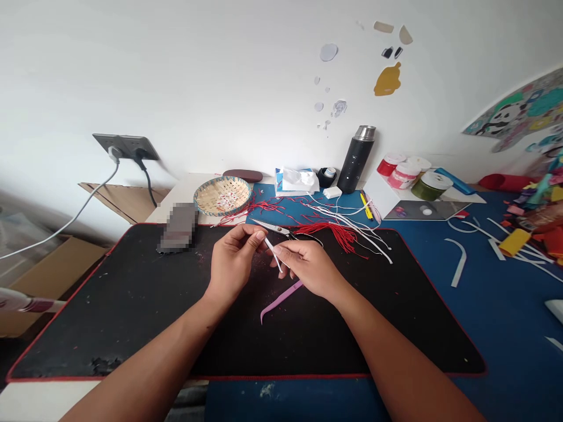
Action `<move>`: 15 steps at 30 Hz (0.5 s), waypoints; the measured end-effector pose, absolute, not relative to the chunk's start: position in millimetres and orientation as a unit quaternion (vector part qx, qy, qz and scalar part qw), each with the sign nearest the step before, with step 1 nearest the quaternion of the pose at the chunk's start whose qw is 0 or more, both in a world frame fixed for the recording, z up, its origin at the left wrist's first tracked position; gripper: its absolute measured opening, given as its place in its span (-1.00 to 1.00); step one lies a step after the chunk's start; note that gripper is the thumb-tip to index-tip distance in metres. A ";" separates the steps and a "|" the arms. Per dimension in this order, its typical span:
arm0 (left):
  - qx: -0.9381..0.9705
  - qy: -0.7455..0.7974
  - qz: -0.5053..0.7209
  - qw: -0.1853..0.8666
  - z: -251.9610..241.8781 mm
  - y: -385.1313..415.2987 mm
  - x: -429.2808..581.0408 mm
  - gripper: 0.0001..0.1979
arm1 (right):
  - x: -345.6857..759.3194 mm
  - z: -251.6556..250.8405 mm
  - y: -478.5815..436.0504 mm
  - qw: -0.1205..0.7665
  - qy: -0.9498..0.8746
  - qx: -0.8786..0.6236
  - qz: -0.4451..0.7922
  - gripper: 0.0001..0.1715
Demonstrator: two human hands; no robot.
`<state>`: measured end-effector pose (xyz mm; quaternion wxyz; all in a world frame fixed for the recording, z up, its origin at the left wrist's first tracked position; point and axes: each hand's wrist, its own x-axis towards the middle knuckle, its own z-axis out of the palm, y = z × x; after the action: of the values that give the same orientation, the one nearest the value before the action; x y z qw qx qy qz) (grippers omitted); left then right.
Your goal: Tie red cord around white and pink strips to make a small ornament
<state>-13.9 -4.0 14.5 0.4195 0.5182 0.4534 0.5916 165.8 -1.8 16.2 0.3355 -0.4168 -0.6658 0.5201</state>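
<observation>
Between my two hands runs a thin white strip [278,262], slanting down to the right. My left hand [232,258] pinches its upper end between thumb and forefinger. Lower on the strip, my right hand [310,265] grips it with the thumb over the fingers. A pair of pink tweezers [279,302] with a bent tip shows below my right hand; its other end is hidden by that hand, and I cannot tell whether they touch. Just beyond my hands, scissors [275,228] lie on the black mat [145,310].
Red cords [336,234] and white cords [369,225] spread behind the hands. A woven basket [202,202] holds small bits. Along the wall stand a tissue box [297,181], a black thermos [357,161] and several jars [433,184]. A blurred-out dark object [178,228] lies left.
</observation>
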 end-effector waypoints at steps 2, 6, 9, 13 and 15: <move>0.513 0.447 0.595 0.427 14.7 -4.7 -13.3 -0.81 | 164.9 16.0 -1.5 0.334 -0.616 -0.402 0.589 -0.56; 0.498 0.434 0.610 0.436 13.4 -5.0 -12.8 -0.82 | 165.5 15.5 -0.9 0.333 -0.540 -0.376 0.675 -0.53; 0.483 0.425 0.618 0.451 10.7 -3.7 -12.9 -0.80 | 166.7 16.1 -0.5 0.333 -0.506 -0.371 0.704 -0.52; 0.437 0.397 0.617 0.520 9.6 -1.6 -12.9 -0.76 | 167.7 16.6 -0.1 0.335 -0.492 -0.368 0.715 -0.52; 0.422 0.384 0.611 0.549 11.3 -0.9 -12.6 -0.74 | 168.2 16.4 0.0 0.332 -0.486 -0.361 0.723 -0.53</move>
<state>-12.6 -0.9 11.3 0.5486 0.4221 0.3844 0.6108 168.2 0.0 16.4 0.3324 -0.3610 -0.4858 0.7233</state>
